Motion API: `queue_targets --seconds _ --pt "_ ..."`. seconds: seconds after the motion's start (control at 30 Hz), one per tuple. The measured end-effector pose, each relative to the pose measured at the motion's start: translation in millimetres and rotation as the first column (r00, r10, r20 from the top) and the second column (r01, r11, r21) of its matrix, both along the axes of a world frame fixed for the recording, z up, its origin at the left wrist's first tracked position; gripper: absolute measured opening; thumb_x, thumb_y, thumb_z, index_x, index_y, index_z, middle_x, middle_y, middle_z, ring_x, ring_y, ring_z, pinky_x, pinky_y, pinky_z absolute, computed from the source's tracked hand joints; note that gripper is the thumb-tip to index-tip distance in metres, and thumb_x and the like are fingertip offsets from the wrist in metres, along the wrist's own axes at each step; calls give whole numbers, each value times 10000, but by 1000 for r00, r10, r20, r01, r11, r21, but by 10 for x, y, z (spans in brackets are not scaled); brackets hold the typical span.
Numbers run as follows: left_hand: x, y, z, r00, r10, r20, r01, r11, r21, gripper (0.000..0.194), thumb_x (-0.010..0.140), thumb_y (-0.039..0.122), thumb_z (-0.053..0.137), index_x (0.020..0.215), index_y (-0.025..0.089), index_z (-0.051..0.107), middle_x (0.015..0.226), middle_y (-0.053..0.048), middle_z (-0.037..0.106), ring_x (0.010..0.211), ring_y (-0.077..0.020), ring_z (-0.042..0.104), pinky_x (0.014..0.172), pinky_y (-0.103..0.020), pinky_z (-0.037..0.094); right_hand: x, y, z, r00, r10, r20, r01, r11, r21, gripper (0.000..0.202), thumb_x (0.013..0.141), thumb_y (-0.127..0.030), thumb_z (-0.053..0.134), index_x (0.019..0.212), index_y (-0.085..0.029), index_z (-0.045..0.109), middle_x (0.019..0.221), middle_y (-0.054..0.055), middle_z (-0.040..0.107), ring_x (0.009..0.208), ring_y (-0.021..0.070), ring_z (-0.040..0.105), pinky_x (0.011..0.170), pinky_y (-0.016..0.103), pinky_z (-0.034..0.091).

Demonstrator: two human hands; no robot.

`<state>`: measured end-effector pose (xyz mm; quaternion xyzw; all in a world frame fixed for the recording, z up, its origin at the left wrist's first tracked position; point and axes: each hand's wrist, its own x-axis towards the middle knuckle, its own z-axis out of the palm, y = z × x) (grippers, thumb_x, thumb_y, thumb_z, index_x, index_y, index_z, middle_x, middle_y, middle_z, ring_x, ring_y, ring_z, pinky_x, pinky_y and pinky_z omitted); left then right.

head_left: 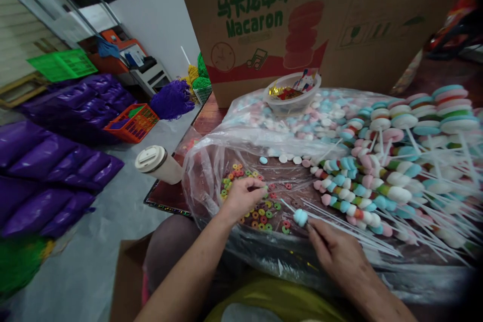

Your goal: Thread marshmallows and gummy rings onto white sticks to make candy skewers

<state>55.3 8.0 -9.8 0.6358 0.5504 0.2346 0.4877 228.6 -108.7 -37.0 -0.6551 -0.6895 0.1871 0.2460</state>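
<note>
At about five o'clock, a person's right hand point(335, 247) grips in its fingers a white stick point(289, 206) threaded with pale-blue marshmallow point(301, 217). At six, the left hand point(244, 197) reaches among scattered colourful rings point(268, 215), fingers drawn close together, though whether they grasp one I cannot tell. On the counter point(161, 193), loaded marshmallow skewers point(372, 192) lie toward three, a lidded cup point(158, 165) sits near nine, and a "Macaron" carton point(260, 55) rises at twelve.
</note>
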Motion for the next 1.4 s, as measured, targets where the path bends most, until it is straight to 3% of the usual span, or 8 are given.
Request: queue_targets --seconds 0.1,0.27,0.57,0.73,0.9,1.1,1.23,1.4 --pt "-29 -249 -55 895 255 365 -126 931 -341 220 590 271 676 731 118 606 581 -14 610 519 -130 570 495 -242 453 -105 6 66 997 49 59 -46 998 -45 256 847 -227 329 812 -196 581 725 39 644 652 149 586 611 246 394" --pt "-83 -508 -149 819 389 422 -200 883 -424 246 562 287 712 679 108 589 534 -16 612 488 -115 559 508 -247 464 -244 -39 71 989 118 88 -110 990 -90 265 844 -182 316 760 -209 566 748 26 645 682 144 599 613 236 391" --pt "-35 -637 -181 939 314 138 -331 935 128 116 663 236 598 711 162 674 695 -41 662 682 -157 598 666 -266 476 -360 -95 116 950 89 301 -62 993 -98 264 802 -80 353 915 -170 574 706 50 646 632 153 613 544 230 379" --pt "-36 -550 -113 813 433 388 -299 884 -360 242 620 302 668 761 121 594 550 -13 616 497 -137 579 484 -254 479 -336 -93 161 973 85 213 -84 996 -16 225 804 -118 368 853 -203 571 664 16 641 585 146 612 507 225 368" --pt "-75 -501 -94 710 497 499 -242 837 -490 332 563 324 726 765 113 566 609 -25 632 504 -130 592 479 -243 480 -253 -103 138 989 41 142 -56 993 107 226 818 -146 345 824 -216 560 656 -2 637 564 135 609 500 224 364" --pt "-77 -578 -126 910 275 311 -251 961 -116 216 679 315 622 787 128 634 606 -39 638 561 -142 586 559 -259 484 -282 -88 172 965 78 250 -77 997 -17 238 794 -125 364 859 -212 575 663 5 650 560 155 612 487 238 353" --pt "-97 -700 -105 997 -54 50 36 952 304 182 764 243 512 807 186 679 768 -60 668 715 -159 589 699 -260 459 -324 -70 185 947 103 305 -58 986 -154 266 781 -87 356 857 -200 584 668 25 654 546 165 608 460 244 323" --pt "-69 -446 -66 993 -78 -90 102 948 302 282 802 278 455 1002 190 631 794 -40 659 701 -150 577 685 -243 450 -224 24 15 999 4 54 -3 999 -34 268 840 -179 302 807 -189 568 682 40 642 599 147 588 534 235 370"
